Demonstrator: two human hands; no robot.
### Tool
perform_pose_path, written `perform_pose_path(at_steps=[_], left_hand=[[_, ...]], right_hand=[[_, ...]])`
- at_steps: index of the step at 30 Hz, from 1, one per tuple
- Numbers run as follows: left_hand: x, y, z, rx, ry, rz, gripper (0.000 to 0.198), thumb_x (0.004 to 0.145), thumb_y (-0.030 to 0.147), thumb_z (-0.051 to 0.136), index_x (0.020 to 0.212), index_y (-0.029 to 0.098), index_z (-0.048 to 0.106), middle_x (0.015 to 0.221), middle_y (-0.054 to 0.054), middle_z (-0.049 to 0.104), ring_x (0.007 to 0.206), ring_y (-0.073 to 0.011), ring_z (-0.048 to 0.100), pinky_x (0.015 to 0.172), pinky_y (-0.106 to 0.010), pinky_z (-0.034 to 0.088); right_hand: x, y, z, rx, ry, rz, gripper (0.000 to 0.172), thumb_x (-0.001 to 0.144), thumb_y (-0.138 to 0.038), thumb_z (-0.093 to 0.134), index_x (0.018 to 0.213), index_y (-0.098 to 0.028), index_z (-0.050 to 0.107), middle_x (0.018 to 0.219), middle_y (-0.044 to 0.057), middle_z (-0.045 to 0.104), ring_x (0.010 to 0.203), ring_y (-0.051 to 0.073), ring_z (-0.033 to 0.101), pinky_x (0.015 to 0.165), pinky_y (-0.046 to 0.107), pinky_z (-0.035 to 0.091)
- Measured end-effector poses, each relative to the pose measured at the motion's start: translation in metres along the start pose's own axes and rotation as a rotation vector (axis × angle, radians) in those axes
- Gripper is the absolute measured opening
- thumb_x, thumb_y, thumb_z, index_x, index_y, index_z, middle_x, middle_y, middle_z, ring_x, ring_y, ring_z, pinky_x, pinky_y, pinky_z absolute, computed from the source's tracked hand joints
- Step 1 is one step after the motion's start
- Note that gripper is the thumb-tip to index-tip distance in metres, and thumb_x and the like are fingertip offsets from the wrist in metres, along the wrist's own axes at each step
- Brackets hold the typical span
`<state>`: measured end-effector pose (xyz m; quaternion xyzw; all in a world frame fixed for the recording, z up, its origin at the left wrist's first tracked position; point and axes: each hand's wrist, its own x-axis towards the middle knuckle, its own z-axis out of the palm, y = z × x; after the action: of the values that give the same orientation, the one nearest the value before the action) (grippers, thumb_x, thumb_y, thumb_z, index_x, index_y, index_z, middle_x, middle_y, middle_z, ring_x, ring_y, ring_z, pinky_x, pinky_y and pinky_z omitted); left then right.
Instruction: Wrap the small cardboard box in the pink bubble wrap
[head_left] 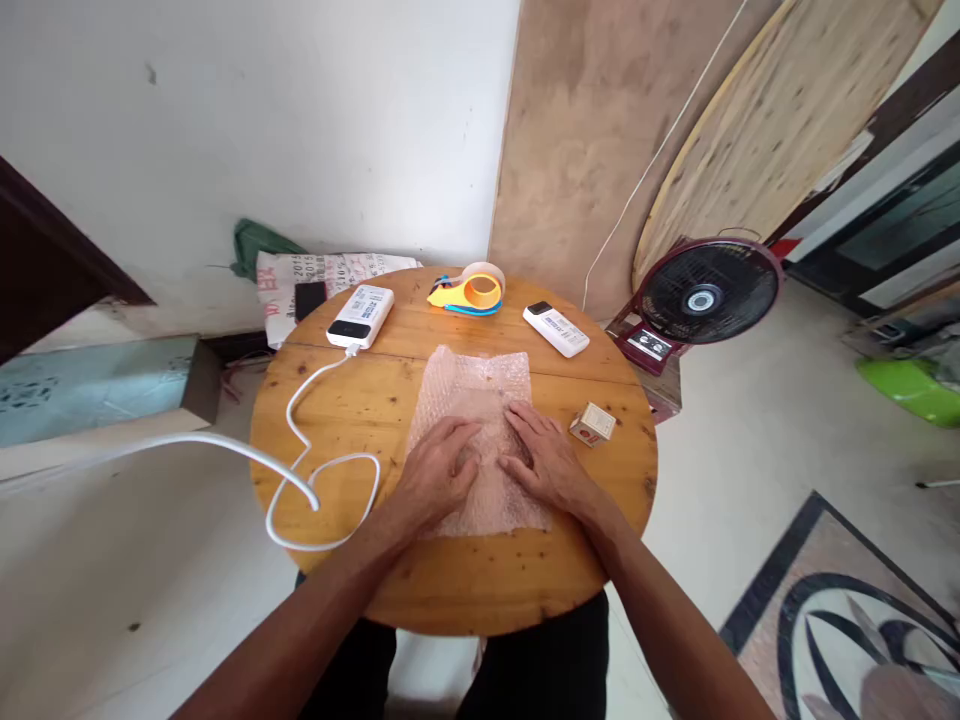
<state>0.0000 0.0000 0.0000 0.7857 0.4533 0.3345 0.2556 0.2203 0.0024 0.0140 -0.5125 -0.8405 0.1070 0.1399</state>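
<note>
Beyond left hand [442, 465] and right hand [546, 455], a white wall [337, 130]. Under both, a round wooden table [450, 590], with wood on each side out to the curved rim. Well off to the right, a fan [701, 300]. Beneath both hands, touching, bubble wrap [487, 500]. At left, fingers close, thumb apart; at right, fingers loosely spread. Left of the left hand, a looped cable [311, 547]. Ahead, a tape dispenser [450, 293]. Just right of the right hand, a small box [592, 425].

My bare arms [671, 620], my black legwear [551, 655]
Both arms show uncovered skin right to the fingers [452, 428]; the legwear looks plain, the same even black on both my legs [351, 665].
</note>
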Motion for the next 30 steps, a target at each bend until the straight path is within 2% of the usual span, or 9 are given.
perform_pose_path(at_steps=[4, 7, 10, 14, 19, 22, 26, 30], left_hand=[[0.003, 0.002, -0.007, -0.048, -0.033, -0.089, 0.037, 0.085, 0.014, 0.047, 0.121, 0.018, 0.057, 0.107, -0.006, 0.061, 0.086, -0.0152, 0.059, 0.081, -0.031, 0.052], [0.008, 0.013, -0.009, 0.116, -0.072, -0.025, 0.035, 0.086, 0.013, 0.046, 0.119, 0.015, 0.059, 0.116, -0.011, 0.061, 0.103, -0.0202, 0.059, 0.094, -0.037, 0.049], [0.015, 0.02, -0.002, 0.314, -0.138, 0.074, 0.04, 0.087, 0.012, 0.042, 0.124, 0.012, 0.056, 0.13, -0.014, 0.058, 0.124, -0.0262, 0.049, 0.105, -0.044, 0.04], [0.021, 0.009, 0.014, 0.461, -0.207, 0.109, 0.05, 0.093, 0.033, 0.043, 0.137, 0.01, 0.045, 0.146, -0.016, 0.045, 0.139, -0.031, 0.033, 0.114, -0.049, 0.027], [0.018, -0.008, 0.016, 0.53, -0.152, 0.089, 0.066, 0.09, 0.055, 0.042, 0.143, 0.014, 0.039, 0.154, -0.016, 0.032, 0.144, -0.0328, 0.021, 0.116, -0.052, 0.019], [0.016, -0.009, 0.014, 0.527, -0.148, 0.085, 0.07, 0.088, 0.059, 0.043, 0.143, 0.016, 0.04, 0.154, -0.016, 0.031, 0.145, -0.0339, 0.02, 0.115, -0.053, 0.018], [0.016, -0.008, 0.015, 0.519, -0.162, 0.092, 0.077, 0.081, 0.065, 0.05, 0.142, 0.019, 0.043, 0.153, -0.017, 0.032, 0.144, -0.038, 0.019, 0.114, -0.058, 0.017], [0.017, -0.008, 0.016, 0.495, -0.154, 0.106, 0.078, 0.076, 0.068, 0.055, 0.139, 0.022, 0.046, 0.153, -0.017, 0.031, 0.143, -0.0402, 0.019, 0.113, -0.06, 0.017]], right_hand=[[-0.002, -0.004, 0.005, 0.004, 0.031, 0.001, 0.062, 0.088, -0.043, 0.054, 0.142, -0.016, 0.041, 0.15, 0.014, 0.039, 0.139, 0.027, 0.034, 0.112, 0.047, 0.027], [-0.002, -0.003, 0.004, 0.008, 0.029, -0.001, 0.063, 0.088, -0.042, 0.054, 0.143, -0.015, 0.041, 0.15, 0.014, 0.039, 0.138, 0.026, 0.034, 0.112, 0.045, 0.026], [-0.002, -0.001, 0.004, 0.006, 0.037, -0.002, 0.063, 0.087, -0.042, 0.054, 0.142, -0.014, 0.042, 0.149, 0.014, 0.04, 0.139, 0.026, 0.034, 0.113, 0.045, 0.025], [-0.003, -0.002, 0.005, -0.004, 0.055, 0.004, 0.06, 0.088, -0.045, 0.051, 0.139, -0.014, 0.045, 0.149, 0.014, 0.041, 0.139, 0.026, 0.033, 0.113, 0.044, 0.025], [-0.004, -0.002, 0.004, -0.061, 0.056, 0.066, 0.066, 0.087, -0.048, 0.054, 0.141, -0.013, 0.041, 0.15, 0.016, 0.039, 0.14, 0.028, 0.032, 0.114, 0.047, 0.023], [-0.005, 0.0, 0.006, -0.1, 0.055, 0.081, 0.063, 0.088, -0.046, 0.053, 0.14, -0.012, 0.042, 0.147, 0.017, 0.041, 0.139, 0.028, 0.033, 0.113, 0.047, 0.025], [-0.004, 0.001, 0.009, -0.134, 0.067, 0.088, 0.046, 0.096, -0.035, 0.041, 0.135, -0.013, 0.048, 0.141, 0.015, 0.05, 0.136, 0.025, 0.038, 0.111, 0.042, 0.028], [0.006, -0.003, 0.001, -0.196, 0.051, 0.104, 0.041, 0.098, -0.031, 0.036, 0.135, -0.016, 0.048, 0.14, 0.013, 0.051, 0.129, 0.024, 0.045, 0.105, 0.041, 0.033]])
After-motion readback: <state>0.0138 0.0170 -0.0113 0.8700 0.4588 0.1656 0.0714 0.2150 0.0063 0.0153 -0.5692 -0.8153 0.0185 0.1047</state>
